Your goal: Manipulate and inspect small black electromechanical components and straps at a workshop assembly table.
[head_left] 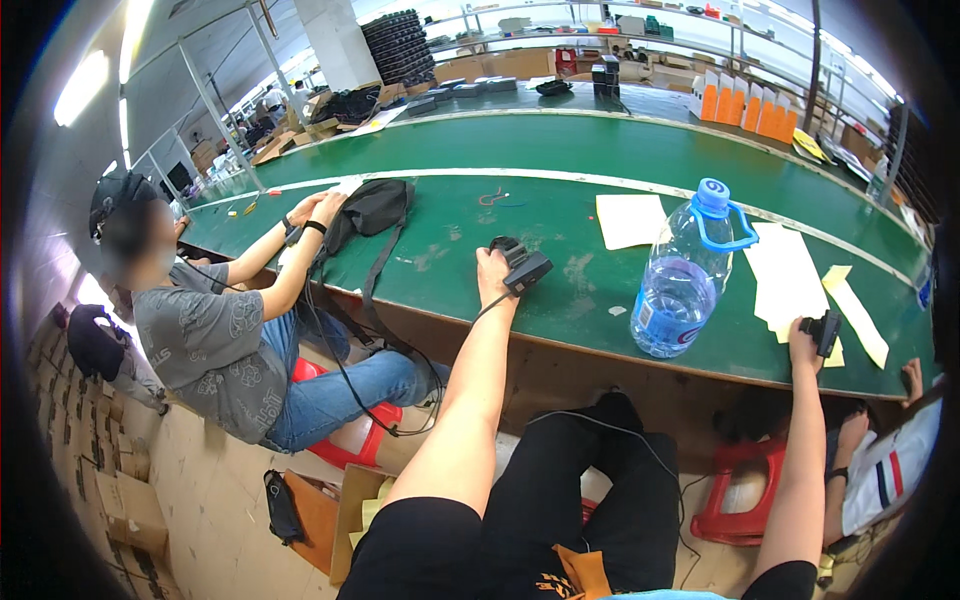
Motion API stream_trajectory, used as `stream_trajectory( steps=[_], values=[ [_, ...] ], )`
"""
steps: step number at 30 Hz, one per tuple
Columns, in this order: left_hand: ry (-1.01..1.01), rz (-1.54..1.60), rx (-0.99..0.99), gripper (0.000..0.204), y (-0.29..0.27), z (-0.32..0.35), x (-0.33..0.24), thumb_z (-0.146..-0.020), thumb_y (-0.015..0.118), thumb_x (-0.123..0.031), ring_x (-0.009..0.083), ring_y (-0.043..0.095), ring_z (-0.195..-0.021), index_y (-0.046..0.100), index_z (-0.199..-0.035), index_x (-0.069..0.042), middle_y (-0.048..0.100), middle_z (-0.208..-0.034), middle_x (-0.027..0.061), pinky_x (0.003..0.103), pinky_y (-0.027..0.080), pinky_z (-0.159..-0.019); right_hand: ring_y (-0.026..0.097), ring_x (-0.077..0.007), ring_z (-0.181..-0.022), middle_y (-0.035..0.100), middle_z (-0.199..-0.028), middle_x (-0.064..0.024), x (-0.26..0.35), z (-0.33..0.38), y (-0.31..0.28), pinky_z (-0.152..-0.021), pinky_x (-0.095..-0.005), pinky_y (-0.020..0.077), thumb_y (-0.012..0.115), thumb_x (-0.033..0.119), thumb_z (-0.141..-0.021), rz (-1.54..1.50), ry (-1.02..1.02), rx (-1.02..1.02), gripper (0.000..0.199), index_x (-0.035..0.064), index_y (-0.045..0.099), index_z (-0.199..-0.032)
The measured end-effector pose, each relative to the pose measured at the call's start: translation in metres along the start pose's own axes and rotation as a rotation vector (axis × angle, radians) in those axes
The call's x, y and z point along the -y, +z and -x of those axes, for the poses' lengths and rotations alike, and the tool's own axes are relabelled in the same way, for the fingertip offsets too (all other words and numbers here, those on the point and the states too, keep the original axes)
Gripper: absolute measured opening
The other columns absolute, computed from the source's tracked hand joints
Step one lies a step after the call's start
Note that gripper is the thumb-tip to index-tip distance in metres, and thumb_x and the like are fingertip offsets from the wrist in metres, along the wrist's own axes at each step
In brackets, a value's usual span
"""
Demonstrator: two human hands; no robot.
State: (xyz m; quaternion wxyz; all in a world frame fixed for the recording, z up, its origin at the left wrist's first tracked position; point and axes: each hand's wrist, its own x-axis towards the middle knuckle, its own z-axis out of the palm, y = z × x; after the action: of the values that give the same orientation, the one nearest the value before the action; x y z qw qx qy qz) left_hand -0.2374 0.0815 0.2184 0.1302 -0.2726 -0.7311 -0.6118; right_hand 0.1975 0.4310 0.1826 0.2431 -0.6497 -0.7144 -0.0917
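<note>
My left hand (491, 272) rests at the green tabletop left of the bottle. A black device (524, 268) with a cable covers much of that hand, and the fingers are hidden behind it. My right hand (802, 346) is at the table's near edge on the right, beside pale yellow paper sheets (785, 270). Another black device (826, 332) sits on it and hides its fingers too. Whether either hand holds anything does not show. Between my hands stands a large clear water bottle (676, 285), partly filled, with a blue cap and carry loop.
At the left a seated person (215, 320) works with both hands near a black bag (375, 210). Another yellow sheet (630, 220) lies behind the bottle, and a yellow strip (857, 315) far right. Another person's arm (850, 440) and a red stool (745, 500) are below right.
</note>
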Motion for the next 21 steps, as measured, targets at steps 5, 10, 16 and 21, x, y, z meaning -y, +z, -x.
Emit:
stream_trajectory(
  steps=[5,10,16,21],
  values=[
    [-0.127,0.161,-0.026,0.018,-0.004,0.002,-0.022,-0.081,0.036,-0.014,0.0216,0.057,-0.066,0.039,-0.088,0.003,0.055,-0.081,0.0172,0.033,0.048,-0.056,0.050,-0.0307,-0.104,0.052,-0.112,-0.0165,0.000,0.001,0.003,-0.089,-0.0379,0.0397,0.042,0.046,-0.079,-0.039,0.039,0.065,0.054,0.0034,0.051,-0.111],
    [-0.108,-0.019,-0.014,0.017,-0.004,-0.002,-0.010,-0.080,0.036,-0.013,0.0215,0.057,-0.066,0.038,-0.087,0.003,0.055,-0.080,0.0171,0.033,0.049,-0.055,0.050,-0.0312,-0.103,0.053,-0.112,-0.0169,-0.004,-0.003,0.007,-0.089,-0.0381,0.0398,0.043,0.045,-0.079,-0.021,0.023,0.042,0.054,0.0027,0.051,-0.111],
    [-0.124,0.119,-0.024,0.018,-0.006,0.000,-0.020,-0.079,0.036,-0.013,0.0217,0.057,-0.065,0.038,-0.086,0.003,0.055,-0.079,0.0173,0.033,0.048,-0.055,0.050,-0.0320,-0.103,0.052,-0.112,-0.0177,-0.001,-0.001,0.007,-0.090,-0.0385,0.0394,0.044,0.046,-0.079,-0.067,0.016,0.074,0.055,0.0022,0.049,-0.112],
    [-0.372,0.177,-0.025,0.017,-0.006,-0.002,-0.041,-0.077,0.043,-0.013,0.0255,0.058,-0.069,0.043,-0.085,0.003,0.055,-0.084,0.0187,0.035,0.049,-0.060,0.047,-0.0333,-0.107,0.050,-0.115,-0.0188,-0.021,-0.011,0.034,-0.092,-0.0402,0.0373,0.044,0.048,-0.077,0.062,0.014,-0.140,0.060,0.0026,0.047,-0.115]
  ],
)
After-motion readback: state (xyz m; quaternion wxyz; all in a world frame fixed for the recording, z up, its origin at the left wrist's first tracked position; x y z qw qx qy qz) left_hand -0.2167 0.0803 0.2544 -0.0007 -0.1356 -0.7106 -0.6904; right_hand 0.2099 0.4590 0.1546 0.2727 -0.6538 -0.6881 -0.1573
